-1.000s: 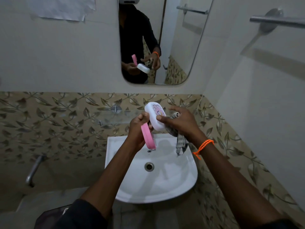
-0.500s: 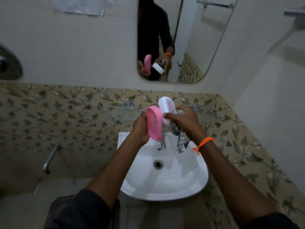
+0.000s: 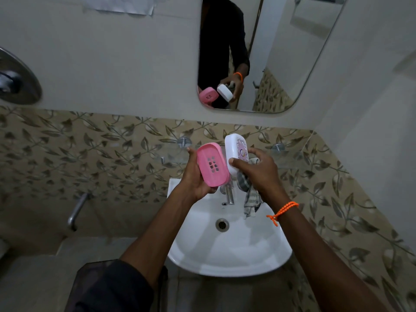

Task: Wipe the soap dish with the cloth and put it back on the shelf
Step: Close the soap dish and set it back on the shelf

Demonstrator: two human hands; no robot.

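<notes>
While both hands work above the sink (image 3: 229, 251), left hand (image 3: 195, 176) is clamped on the pink tray (image 3: 212, 164), right hand (image 3: 262, 172) on the white lid (image 3: 235, 154) plus cloth (image 3: 251, 199). Wiping possibly done; dish unassembled, glass shelf (image 3: 290, 159) just behind hands awaits it.

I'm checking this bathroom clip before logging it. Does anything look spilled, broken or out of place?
Nothing looks spilled or damaged. The soap dish is apart: the left hand holds the pink tray, and the right hand holds the white lid with the cloth hanging over the sink. That fits the wiping.
</notes>
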